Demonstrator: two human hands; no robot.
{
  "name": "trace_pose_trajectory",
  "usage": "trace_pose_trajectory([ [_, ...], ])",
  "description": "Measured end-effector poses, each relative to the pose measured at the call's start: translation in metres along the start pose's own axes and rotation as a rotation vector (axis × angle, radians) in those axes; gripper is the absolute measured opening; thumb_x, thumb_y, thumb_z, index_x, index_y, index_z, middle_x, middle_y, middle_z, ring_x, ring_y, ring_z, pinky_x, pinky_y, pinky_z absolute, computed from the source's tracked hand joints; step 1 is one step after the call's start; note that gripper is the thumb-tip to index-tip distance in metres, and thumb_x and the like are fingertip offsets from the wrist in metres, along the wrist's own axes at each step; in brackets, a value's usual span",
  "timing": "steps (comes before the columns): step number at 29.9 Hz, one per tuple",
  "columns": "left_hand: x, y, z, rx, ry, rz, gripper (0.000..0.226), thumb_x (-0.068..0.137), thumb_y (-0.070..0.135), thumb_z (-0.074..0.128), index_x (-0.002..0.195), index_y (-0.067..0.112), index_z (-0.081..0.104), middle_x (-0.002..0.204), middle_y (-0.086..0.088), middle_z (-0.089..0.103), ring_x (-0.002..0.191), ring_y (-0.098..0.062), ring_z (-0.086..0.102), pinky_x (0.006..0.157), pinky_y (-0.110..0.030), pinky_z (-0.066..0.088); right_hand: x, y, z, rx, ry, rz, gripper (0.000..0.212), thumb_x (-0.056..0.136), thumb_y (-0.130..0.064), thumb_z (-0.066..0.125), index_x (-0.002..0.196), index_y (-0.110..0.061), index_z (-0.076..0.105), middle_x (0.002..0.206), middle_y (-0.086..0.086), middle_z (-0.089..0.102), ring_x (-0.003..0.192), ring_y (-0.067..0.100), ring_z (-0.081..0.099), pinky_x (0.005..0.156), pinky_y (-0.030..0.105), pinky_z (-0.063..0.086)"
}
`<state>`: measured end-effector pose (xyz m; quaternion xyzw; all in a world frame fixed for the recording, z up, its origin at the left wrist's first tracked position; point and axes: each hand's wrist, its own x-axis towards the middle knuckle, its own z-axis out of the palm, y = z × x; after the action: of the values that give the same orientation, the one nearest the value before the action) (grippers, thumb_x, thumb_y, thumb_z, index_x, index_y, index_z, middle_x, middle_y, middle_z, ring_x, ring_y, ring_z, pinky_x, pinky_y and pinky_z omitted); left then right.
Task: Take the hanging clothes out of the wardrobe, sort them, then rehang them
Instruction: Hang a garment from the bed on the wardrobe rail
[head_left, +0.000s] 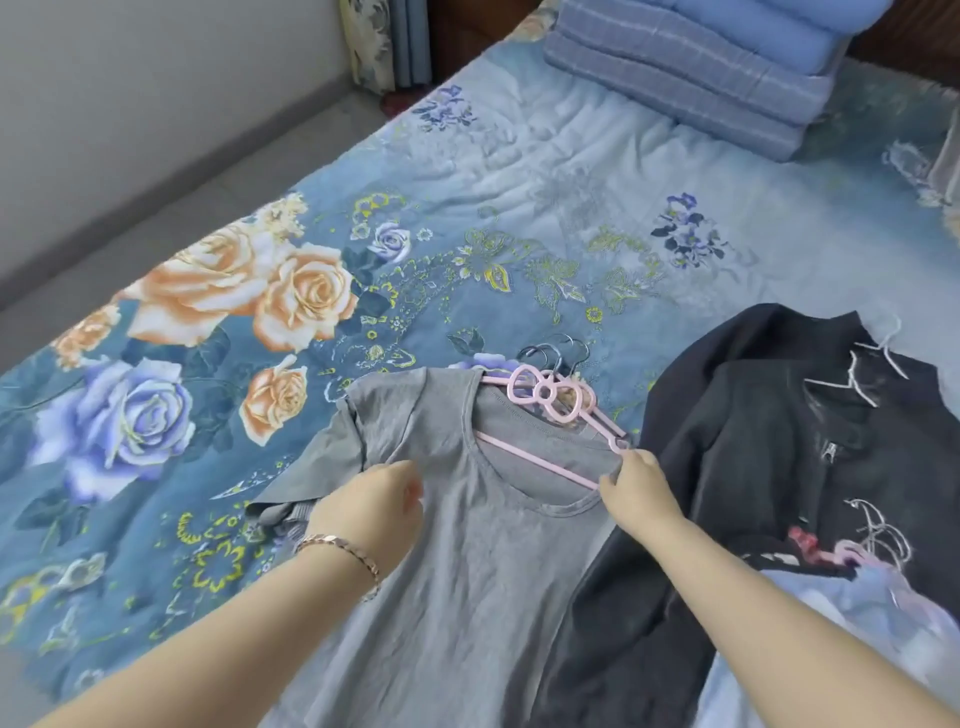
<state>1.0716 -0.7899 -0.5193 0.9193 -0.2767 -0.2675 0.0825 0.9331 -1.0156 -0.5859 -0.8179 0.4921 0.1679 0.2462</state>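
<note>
Pinching the end of the pink hanger (537, 460), the right hand (641, 491) holds it at the neckline of the one grey T-shirt (467, 545), spread on the flowered blue bedspread (519, 208). The left hand (371, 506) rests on its shoulder, fingers hidden, so its grip cannot be told. One dark jacket (753, 441) lies alongside, and one stack of folded blankets (691, 67) sits farther up the bed.

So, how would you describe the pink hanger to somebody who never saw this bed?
On the flowered blue bedspread, a grey T-shirt lies left of a dark jacket. The pink hanger sits in its neckline, one end held by the right hand. Only it has a bow shape; the hangers on the jacket are thin and white.
</note>
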Motion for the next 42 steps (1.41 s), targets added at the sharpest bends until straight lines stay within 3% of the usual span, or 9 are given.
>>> trace_pose_trajectory([
  [8, 0.073, -0.001, 0.037, -0.099, -0.023, -0.049, 0.019, 0.091, 0.015, 0.045, 0.097, 0.02, 0.063, 0.104, -0.002, 0.066, 0.1, -0.025, 0.058, 0.081, -0.03, 0.046, 0.095, 0.024, 0.018, -0.219, -0.102, 0.206, 0.048, 0.095, -0.04, 0.045, 0.132, -0.008, 0.044, 0.137, 0.013, 0.044, 0.129, 0.031, 0.039, 0.103, 0.038, 0.033],
  [12, 0.08, -0.005, 0.042, -0.124, -0.019, -0.063, 0.017, 0.09, 0.015, 0.047, 0.093, 0.022, 0.063, 0.094, 0.0, 0.063, 0.097, -0.025, 0.059, 0.079, -0.03, 0.046, 0.099, 0.029, 0.02, -0.332, 0.101, 0.017, 0.034, 0.097, -0.033, 0.043, 0.113, -0.007, 0.058, 0.117, 0.013, 0.057, 0.112, 0.033, 0.05, 0.091, 0.037, 0.036],
  [17, 0.059, -0.021, 0.028, -0.161, -0.015, -0.097, 0.014, 0.09, 0.017, 0.049, 0.081, 0.028, 0.053, 0.091, 0.001, 0.062, 0.092, -0.023, 0.059, 0.073, -0.027, 0.044, 0.066, 0.019, 0.003, -0.132, 0.292, -0.164, 0.025, 0.097, -0.021, 0.047, 0.083, -0.001, 0.054, 0.085, 0.017, 0.051, 0.074, 0.035, 0.049, 0.061, 0.035, 0.029],
  [21, 0.024, -0.035, 0.0, -0.191, 0.023, -0.146, 0.015, 0.091, 0.017, 0.048, 0.083, 0.026, 0.057, 0.089, 0.002, 0.062, 0.087, -0.021, 0.057, 0.072, -0.027, 0.045, 0.028, -0.019, -0.03, -0.019, 0.302, -0.352, 0.022, 0.093, -0.018, 0.055, 0.101, 0.002, 0.062, 0.093, 0.02, 0.063, 0.086, 0.04, 0.058, 0.066, 0.038, 0.038],
  [25, -0.034, -0.049, -0.039, -0.231, 0.054, -0.212, 0.021, 0.09, 0.018, 0.049, 0.073, 0.032, 0.049, 0.096, 0.0, 0.066, 0.093, -0.023, 0.06, 0.076, -0.028, 0.047, -0.034, -0.071, -0.067, 0.025, 0.252, -0.541, 0.022, 0.09, -0.018, 0.056, 0.111, -0.018, 0.063, 0.08, 0.006, 0.062, 0.074, 0.031, 0.054, 0.062, 0.031, 0.032],
  [29, -0.116, -0.07, -0.08, -0.259, 0.103, -0.245, 0.029, 0.088, 0.015, 0.048, 0.066, 0.034, 0.042, 0.099, -0.002, 0.067, 0.095, -0.024, 0.061, 0.08, -0.029, 0.047, -0.123, -0.118, -0.1, -0.091, 0.125, -0.689, 0.017, 0.094, -0.024, 0.048, 0.11, -0.022, 0.056, 0.068, -0.01, 0.046, 0.074, 0.024, 0.046, 0.059, 0.032, 0.028],
  [33, -0.217, -0.092, -0.113, -0.259, 0.215, -0.268, 0.019, 0.09, 0.016, 0.047, 0.08, 0.033, 0.046, 0.107, 0.001, 0.067, 0.103, -0.019, 0.061, 0.082, -0.025, 0.044, -0.227, -0.15, -0.121, -0.137, 0.098, -0.849, 0.003, 0.095, -0.021, 0.043, 0.093, -0.023, 0.043, 0.085, -0.004, 0.052, 0.08, 0.024, 0.048, 0.065, 0.033, 0.032],
  [40, -0.425, -0.124, -0.151, -0.318, 0.445, -0.403, 0.018, 0.088, 0.013, 0.049, 0.079, 0.029, 0.051, 0.103, -0.003, 0.067, 0.1, -0.023, 0.06, 0.078, -0.025, 0.043, -0.437, -0.185, -0.154, -0.181, 0.171, -1.089, 0.028, 0.092, -0.015, 0.042, 0.071, -0.027, 0.028, 0.084, 0.002, 0.049, 0.081, 0.028, 0.05, 0.065, 0.033, 0.032],
  [42, -0.487, -0.128, -0.157, -0.324, 0.506, -0.454, 0.018, 0.087, 0.012, 0.049, 0.079, 0.027, 0.054, 0.1, -0.002, 0.066, 0.097, -0.022, 0.06, 0.078, -0.024, 0.044, -0.493, -0.19, -0.157, -0.238, 0.178, -1.2, 0.022, 0.093, -0.016, 0.042, 0.076, -0.025, 0.031, 0.09, 0.008, 0.056, 0.084, 0.031, 0.053, 0.067, 0.034, 0.034],
])
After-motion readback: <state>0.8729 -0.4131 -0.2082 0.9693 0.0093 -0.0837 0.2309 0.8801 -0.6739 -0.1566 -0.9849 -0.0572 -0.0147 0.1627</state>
